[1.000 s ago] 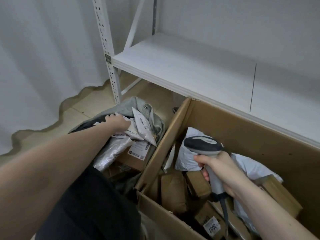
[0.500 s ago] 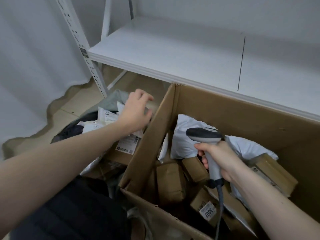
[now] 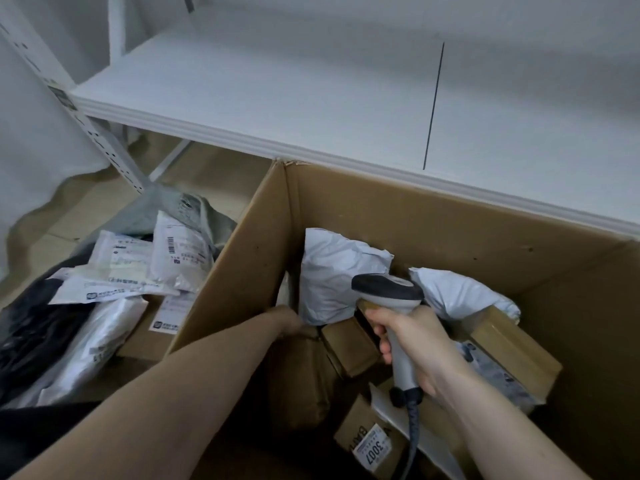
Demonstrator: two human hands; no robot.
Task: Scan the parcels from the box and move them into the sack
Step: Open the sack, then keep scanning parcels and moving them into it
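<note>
A big open cardboard box (image 3: pixel 450 230) holds several parcels: two white poly mailers (image 3: pixel 336 271), small brown cartons (image 3: pixel 349 346) and a carton labelled 3007 (image 3: pixel 372 450). My right hand (image 3: pixel 415 344) grips a grey handheld scanner (image 3: pixel 388 289) above them, its head pointing left. My left hand (image 3: pixel 285 322) reaches down inside the box's left corner, beside the nearer white mailer and above a brown padded parcel (image 3: pixel 301 379); its fingers are hidden. Left of the box lies the grey sack (image 3: pixel 197 211), with white mailers (image 3: pixel 180 254) and a brown carton (image 3: pixel 152 336) piled in it.
A white shelf board (image 3: pixel 277 91) runs just behind the box, on a perforated white upright (image 3: pixel 97 136). A white curtain (image 3: pixel 31 140) hangs at the left over a tan floor. Dark cloth (image 3: pixel 31 334) lies along the sack's near side.
My left hand has left the sack, crossed the box's left wall and gone down into the box. The right hand keeps the scanner in about the same place. The view has swung right.
</note>
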